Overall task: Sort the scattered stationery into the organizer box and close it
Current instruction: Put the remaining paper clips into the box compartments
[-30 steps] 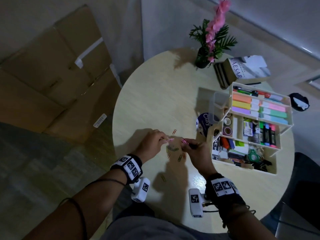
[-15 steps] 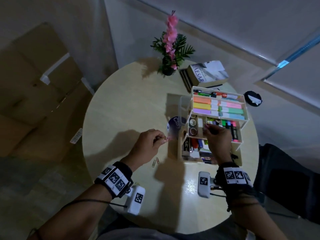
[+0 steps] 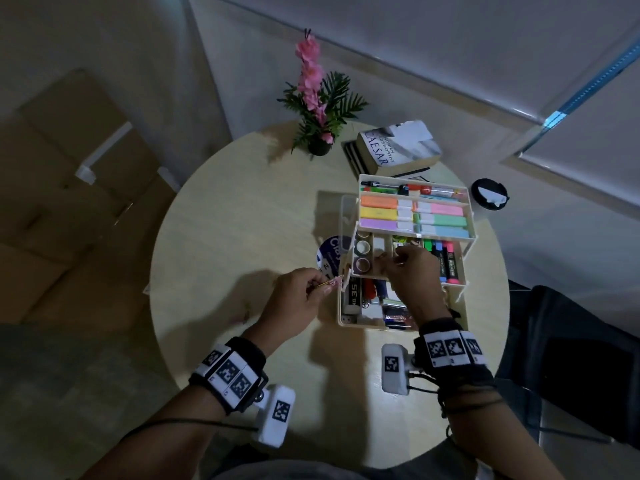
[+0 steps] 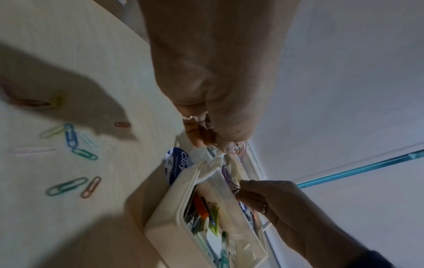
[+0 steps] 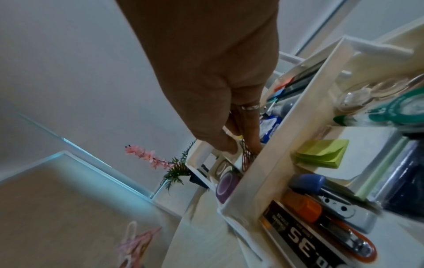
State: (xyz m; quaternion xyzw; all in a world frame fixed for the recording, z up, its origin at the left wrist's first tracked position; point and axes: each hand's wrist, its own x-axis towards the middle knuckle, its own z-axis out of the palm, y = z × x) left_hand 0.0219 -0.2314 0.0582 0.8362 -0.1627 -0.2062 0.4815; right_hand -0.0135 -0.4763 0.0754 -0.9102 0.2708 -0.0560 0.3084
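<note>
A cream tiered organizer box [image 3: 360,324] stands open on the right of the round table [image 3: 242,216], its trays full of highlighters, markers and tape. My left hand [image 3: 323,287] hovers just left of the box and pinches a few pink paper clips [image 3: 333,282]. My right hand [image 3: 394,259] reaches into the middle tray, its fingertips [image 5: 254,147] pinching reddish paper clips [image 5: 249,158] low in a small compartment. Several loose coloured paper clips [image 4: 75,145] lie on the table to the left of the box [image 4: 165,217].
A round blue tin [image 3: 329,252] leans by the box's left side. A potted plant with pink flowers [image 3: 318,109] and stacked books [image 3: 398,147] stand at the table's far edge. Cardboard boxes [image 3: 69,202] lie on the floor left; a dark chair [image 3: 571,341] is on the right.
My right hand left the table's middle, where both hands met, and went into the box's middle tray. The left hand kept its clips and drifted up beside the box.
</note>
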